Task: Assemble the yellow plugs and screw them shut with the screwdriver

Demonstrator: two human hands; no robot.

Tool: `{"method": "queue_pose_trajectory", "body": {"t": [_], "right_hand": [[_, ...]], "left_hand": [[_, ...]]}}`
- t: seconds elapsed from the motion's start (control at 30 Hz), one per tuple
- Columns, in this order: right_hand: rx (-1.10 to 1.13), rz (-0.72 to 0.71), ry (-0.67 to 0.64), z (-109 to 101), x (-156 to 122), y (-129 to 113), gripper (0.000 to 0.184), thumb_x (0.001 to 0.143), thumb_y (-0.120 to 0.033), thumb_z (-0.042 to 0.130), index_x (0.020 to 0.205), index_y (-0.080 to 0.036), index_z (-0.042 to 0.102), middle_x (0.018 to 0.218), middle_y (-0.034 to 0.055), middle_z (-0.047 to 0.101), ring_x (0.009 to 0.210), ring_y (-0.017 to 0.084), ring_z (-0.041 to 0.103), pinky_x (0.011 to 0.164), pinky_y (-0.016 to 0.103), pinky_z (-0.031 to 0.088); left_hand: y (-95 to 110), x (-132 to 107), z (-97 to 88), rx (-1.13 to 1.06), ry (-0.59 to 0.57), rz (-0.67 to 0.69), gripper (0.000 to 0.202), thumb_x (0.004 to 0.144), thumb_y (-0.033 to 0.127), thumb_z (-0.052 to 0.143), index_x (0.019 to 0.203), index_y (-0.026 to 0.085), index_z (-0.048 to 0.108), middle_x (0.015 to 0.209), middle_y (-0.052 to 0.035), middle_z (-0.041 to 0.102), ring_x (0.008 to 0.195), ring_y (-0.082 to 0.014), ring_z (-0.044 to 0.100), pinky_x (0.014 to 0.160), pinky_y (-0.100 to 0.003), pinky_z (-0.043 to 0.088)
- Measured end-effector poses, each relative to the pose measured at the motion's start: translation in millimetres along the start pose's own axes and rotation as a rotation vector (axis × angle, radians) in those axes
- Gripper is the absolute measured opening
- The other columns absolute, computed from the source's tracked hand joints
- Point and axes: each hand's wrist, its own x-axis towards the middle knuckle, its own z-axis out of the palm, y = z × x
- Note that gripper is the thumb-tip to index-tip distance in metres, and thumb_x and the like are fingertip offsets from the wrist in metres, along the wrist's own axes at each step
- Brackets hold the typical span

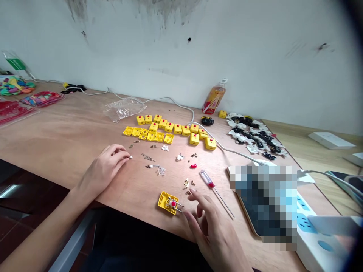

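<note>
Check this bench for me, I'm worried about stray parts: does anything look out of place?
A lone yellow housing sits at the back of the table, apart from the neat rows, beside the pile of white and black parts. The open housing near the right hand has metal pins jutting out.

Left hand (103,168), right hand (211,226) slender, forearms (42,234) bare (dark clothing (147,238) below).

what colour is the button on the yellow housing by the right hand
The button is red, best in head view.
</note>
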Motion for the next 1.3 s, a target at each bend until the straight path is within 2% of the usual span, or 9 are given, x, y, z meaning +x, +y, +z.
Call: {"method": "queue_pose_trajectory", "body": {"t": [0.1, 0.17, 0.33, 0.43, 0.53, 0.73, 0.93, 1.07, 1.3], "right_hand": [[0.016, -0.029, -0.027, -1.0, 1.2, -0.9, 0.033, 0.109, -0.032, 0.043, 0.136, -0.017, 0.053, 0.107, 0.0148, 0.075, 0.071, 0.018, 0.075, 0.052, 0.024, 0.059], [0.043, -0.049, -0.034, -0.6, 1.6, -0.9, 0.029, 0.108, -0.029, 0.044, 0.133, -0.018, 0.055, 0.105, 0.0129, 0.075, 0.079, 0.019, 0.077, 0.052, 0.023, 0.059], [0.080, -0.094, -0.058, 1.1, 0.9, 0.6, 0.022, 0.107, -0.028, 0.049, 0.124, -0.020, 0.061, 0.103, 0.0095, 0.076, 0.082, 0.018, 0.077, 0.064, 0.025, 0.063], [0.100, -0.110, -0.082, 0.8, 0.7, 0.5, 0.021, 0.106, -0.026, 0.051, 0.122, -0.021, 0.063, 0.103, 0.0086, 0.075, 0.082, 0.017, 0.077, 0.068, 0.026, 0.063], [0.113, -0.099, -0.081, 0.3, 0.5, -0.5, 0.021, 0.106, -0.024, 0.051, 0.122, -0.021, 0.064, 0.105, 0.0089, 0.075, 0.085, 0.018, 0.077, 0.070, 0.027, 0.064], [0.117, -0.085, -0.100, 0.7, -0.3, -1.4, 0.021, 0.106, -0.024, 0.050, 0.121, -0.021, 0.065, 0.105, 0.0089, 0.074, 0.085, 0.018, 0.076, 0.071, 0.027, 0.063], [0.134, -0.061, -0.148, 2.7, -3.9, 1.2, 0.025, 0.105, -0.022, 0.051, 0.127, -0.023, 0.062, 0.109, 0.0093, 0.072, 0.088, 0.019, 0.075, 0.073, 0.030, 0.064], [0.136, -0.051, -0.161, 2.5, -5.3, 1.9, 0.026, 0.105, -0.022, 0.051, 0.130, -0.024, 0.062, 0.111, 0.0094, 0.072, 0.091, 0.019, 0.075, 0.075, 0.031, 0.064], [0.112, -0.076, -0.183, 2.9, 0.9, 0.8, 0.029, 0.107, -0.023, 0.047, 0.132, -0.024, 0.062, 0.121, 0.0106, 0.072, 0.100, 0.020, 0.075, 0.081, 0.032, 0.064]], "left_hand": [[22.7, -12.2, -2.0, -0.131, 0.003, 0.031, 0.012, 0.102, 0.020, 0.056, 0.107, 0.019, 0.067, 0.108, -0.0021, 0.069, 0.089, -0.0157, 0.068, 0.086, -0.027, 0.056], [41.8, -20.1, 0.9, -0.310, -0.048, 0.068, 0.010, 0.100, 0.017, 0.059, 0.103, 0.020, 0.067, 0.099, 0.0016, 0.072, 0.080, -0.0122, 0.067, 0.078, -0.022, 0.056], [74.5, -28.5, 17.5, -0.572, -0.161, 0.197, 0.015, 0.098, 0.010, 0.062, 0.107, 0.020, 0.069, 0.096, 0.0023, 0.074, 0.081, -0.0102, 0.069, 0.076, -0.017, 0.054], [77.8, -27.9, 25.2, -0.569, -0.196, 0.321, 0.019, 0.100, 0.008, 0.060, 0.112, 0.020, 0.068, 0.105, -0.0015, 0.073, 0.097, -0.0140, 0.067, 0.089, -0.022, 0.053], [78.2, -27.7, 27.9, -0.534, -0.227, 0.333, 0.020, 0.101, 0.007, 0.059, 0.112, 0.020, 0.069, 0.111, -0.0040, 0.067, 0.104, -0.0165, 0.062, 0.092, -0.025, 0.051], [82.5, -27.6, 31.2, -0.507, -0.237, 0.233, 0.020, 0.099, 0.005, 0.060, 0.105, 0.021, 0.071, 0.101, -0.0022, 0.062, 0.098, -0.0160, 0.059, 0.087, -0.024, 0.049], [83.6, -27.3, 30.7, -0.510, -0.268, 0.227, 0.010, 0.098, 0.011, 0.065, 0.100, 0.020, 0.069, 0.102, -0.0009, 0.066, 0.097, -0.0163, 0.058, 0.087, -0.025, 0.048], [87.0, -24.7, 28.3, -0.459, -0.282, 0.221, 0.012, 0.098, 0.008, 0.064, 0.097, 0.019, 0.070, 0.101, -0.0018, 0.065, 0.098, -0.0171, 0.059, 0.087, -0.026, 0.048], [91.8, -7.1, 27.4, -0.402, -0.393, 0.156, 0.016, 0.092, 0.005, 0.069, 0.086, 0.020, 0.072, 0.090, 0.0005, 0.064, 0.090, -0.0171, 0.061, 0.077, -0.026, 0.049]]}}
